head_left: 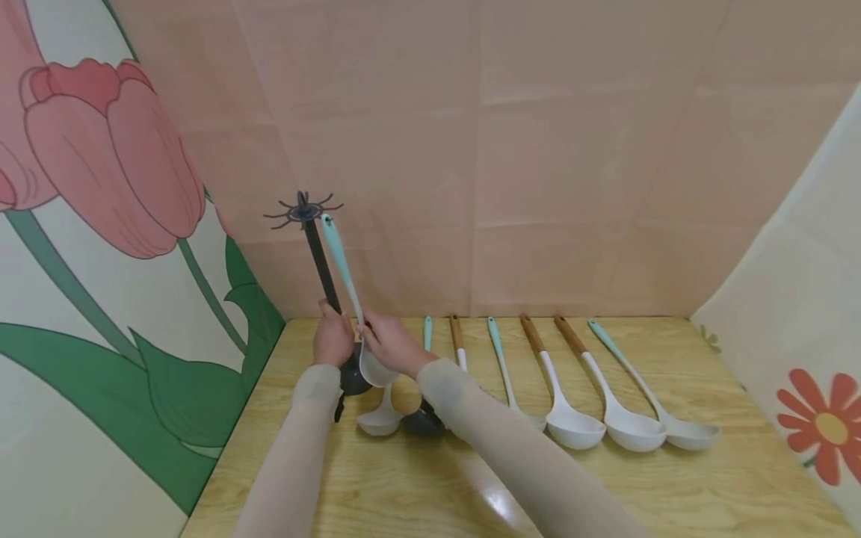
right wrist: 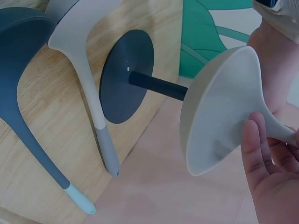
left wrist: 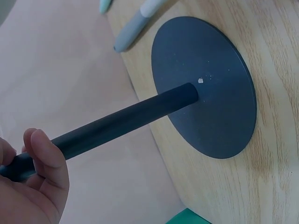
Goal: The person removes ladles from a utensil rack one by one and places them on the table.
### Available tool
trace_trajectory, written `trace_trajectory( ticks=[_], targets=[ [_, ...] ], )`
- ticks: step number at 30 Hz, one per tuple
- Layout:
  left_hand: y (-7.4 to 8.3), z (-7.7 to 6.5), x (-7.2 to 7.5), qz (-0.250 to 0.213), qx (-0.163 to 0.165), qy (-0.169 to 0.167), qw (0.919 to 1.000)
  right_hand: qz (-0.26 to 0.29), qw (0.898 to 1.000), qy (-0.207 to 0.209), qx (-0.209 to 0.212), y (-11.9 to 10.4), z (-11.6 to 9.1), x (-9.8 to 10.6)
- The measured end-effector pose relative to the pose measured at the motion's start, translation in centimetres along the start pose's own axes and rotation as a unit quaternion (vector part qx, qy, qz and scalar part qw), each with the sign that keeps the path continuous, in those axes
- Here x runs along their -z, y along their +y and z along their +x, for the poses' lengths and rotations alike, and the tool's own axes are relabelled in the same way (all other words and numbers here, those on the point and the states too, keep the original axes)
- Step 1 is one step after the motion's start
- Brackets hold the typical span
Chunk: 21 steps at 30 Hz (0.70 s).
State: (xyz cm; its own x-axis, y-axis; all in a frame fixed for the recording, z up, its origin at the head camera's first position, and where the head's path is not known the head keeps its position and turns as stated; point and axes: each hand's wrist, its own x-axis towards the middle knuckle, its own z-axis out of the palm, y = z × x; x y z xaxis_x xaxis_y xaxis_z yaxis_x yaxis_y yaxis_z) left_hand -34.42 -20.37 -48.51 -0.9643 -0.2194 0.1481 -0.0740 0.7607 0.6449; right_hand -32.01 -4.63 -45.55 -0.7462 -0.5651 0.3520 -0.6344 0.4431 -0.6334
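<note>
My left hand grips the black pole of a utensil stand, fingers wrapped round it. The stand's round dark base lies flat on the table, and a ring of thin curved hooks crowns its top. Beside the pole, my right hand holds a ladle by its neck, close to the bowl. That ladle has a turquoise handle pointing up, its tip near the hooks, and a pale bowl hanging down. In the right wrist view, the bowl hides the upper pole.
Several ladles lie in a row on the wooden table, handles toward the back wall: a white one and a dark one near the stand, then brown-handled and turquoise-handled ones to the right. Fabric walls enclose the table.
</note>
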Motion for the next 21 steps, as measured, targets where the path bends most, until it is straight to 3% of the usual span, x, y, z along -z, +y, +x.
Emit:
trace_trajectory(
  ticks=[21],
  targets=[
    [0.15,-0.09,0.05,0.005,0.0,-0.004,1.0,-0.028,1.0,-0.006,-0.007,-0.31,-0.65,0.9]
  ],
)
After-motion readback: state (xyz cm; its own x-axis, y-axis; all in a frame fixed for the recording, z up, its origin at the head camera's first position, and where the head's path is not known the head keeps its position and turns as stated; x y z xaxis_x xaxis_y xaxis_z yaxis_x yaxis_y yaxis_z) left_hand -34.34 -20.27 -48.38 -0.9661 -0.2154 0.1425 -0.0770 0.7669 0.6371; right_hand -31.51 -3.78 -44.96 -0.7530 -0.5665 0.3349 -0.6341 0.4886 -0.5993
